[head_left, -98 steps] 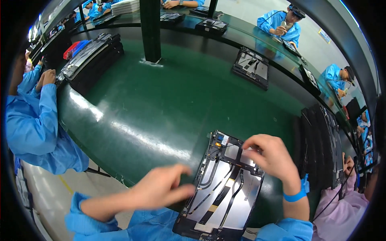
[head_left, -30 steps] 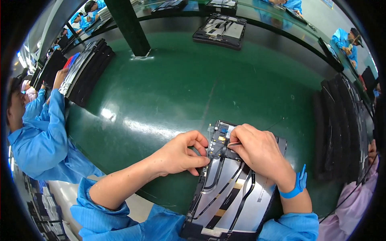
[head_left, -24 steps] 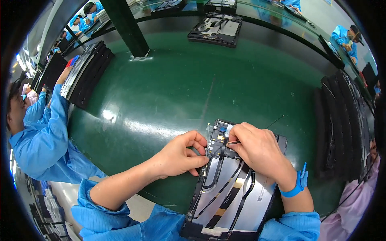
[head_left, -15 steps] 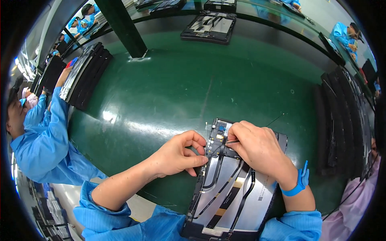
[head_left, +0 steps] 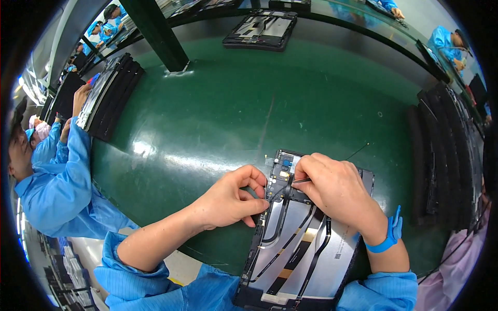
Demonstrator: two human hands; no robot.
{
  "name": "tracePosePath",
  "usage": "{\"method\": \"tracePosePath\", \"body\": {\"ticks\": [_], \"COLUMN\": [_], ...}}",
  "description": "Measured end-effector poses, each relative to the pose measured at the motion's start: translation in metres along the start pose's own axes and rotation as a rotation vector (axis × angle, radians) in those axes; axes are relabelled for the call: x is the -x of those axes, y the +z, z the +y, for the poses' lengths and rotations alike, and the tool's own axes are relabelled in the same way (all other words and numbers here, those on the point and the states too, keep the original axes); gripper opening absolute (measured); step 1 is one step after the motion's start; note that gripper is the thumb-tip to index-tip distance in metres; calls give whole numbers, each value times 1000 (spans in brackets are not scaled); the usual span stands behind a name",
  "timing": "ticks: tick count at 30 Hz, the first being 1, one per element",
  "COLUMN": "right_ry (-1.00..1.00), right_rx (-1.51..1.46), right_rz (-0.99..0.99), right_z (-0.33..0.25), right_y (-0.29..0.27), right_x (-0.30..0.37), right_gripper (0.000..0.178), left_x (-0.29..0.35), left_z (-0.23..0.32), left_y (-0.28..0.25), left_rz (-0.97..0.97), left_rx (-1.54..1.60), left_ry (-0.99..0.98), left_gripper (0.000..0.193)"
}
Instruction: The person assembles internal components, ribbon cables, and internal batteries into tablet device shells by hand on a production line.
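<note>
An opened tablet [head_left: 337, 259] lies before me, its inside facing up, with a silver plate, black flat cables and a circuit board [head_left: 277, 192] at its far end. At the board's left edge, my left hand [head_left: 236, 197] is curled, thumb and fingers against the tablet's side. My right hand [head_left: 334, 186] is closed over the board and pinches slim dark tweezers [head_left: 302, 181], their tips on a black flat cable by the board. From behind this hand a thin black wire [head_left: 358, 150] sticks out over the table. My right fingertips are partly hidden.
Another opened tablet [head_left: 262, 31] lies at the far side of the green table [head_left: 207, 114]. Dark stacks stand at the left [head_left: 111, 98] and right [head_left: 446, 155]. A green post [head_left: 155, 33] rises at the back left. A co-worker in blue [head_left: 57, 176] sits at the left.
My view has shifted slightly, and the far tablet appears a little higher and more to the left. Both hands keep nearly the same places. At the left, the co-worker's hand has moved slightly.
</note>
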State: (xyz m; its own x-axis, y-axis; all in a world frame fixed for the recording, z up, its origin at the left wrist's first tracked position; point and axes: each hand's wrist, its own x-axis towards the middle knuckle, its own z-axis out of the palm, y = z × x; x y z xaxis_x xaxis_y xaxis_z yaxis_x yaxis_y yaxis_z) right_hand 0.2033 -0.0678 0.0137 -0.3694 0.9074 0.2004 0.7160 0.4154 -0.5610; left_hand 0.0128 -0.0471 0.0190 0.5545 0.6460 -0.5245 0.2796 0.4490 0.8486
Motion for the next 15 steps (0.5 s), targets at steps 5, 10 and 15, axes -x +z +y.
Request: {"method": "tracePosePath", "body": {"ticks": [5, 10, 15], "right_ry": [13, 106, 151], "right_rx": [-29, 4, 66], "right_rz": [18, -1, -36], "right_z": [-2, -6, -8], "right_y": [2, -6, -5], "right_x": [-2, 2, -1], "right_gripper": [12, 13, 15], "left_x": [1, 0, -1], "left_z": [-3, -1, -1], "left_y": [2, 9, 8], "left_rz": [39, 68, 83], "left_rx": [1, -17, -52], "left_ry": [12, 45, 24], "left_gripper": [29, 29, 25]}}
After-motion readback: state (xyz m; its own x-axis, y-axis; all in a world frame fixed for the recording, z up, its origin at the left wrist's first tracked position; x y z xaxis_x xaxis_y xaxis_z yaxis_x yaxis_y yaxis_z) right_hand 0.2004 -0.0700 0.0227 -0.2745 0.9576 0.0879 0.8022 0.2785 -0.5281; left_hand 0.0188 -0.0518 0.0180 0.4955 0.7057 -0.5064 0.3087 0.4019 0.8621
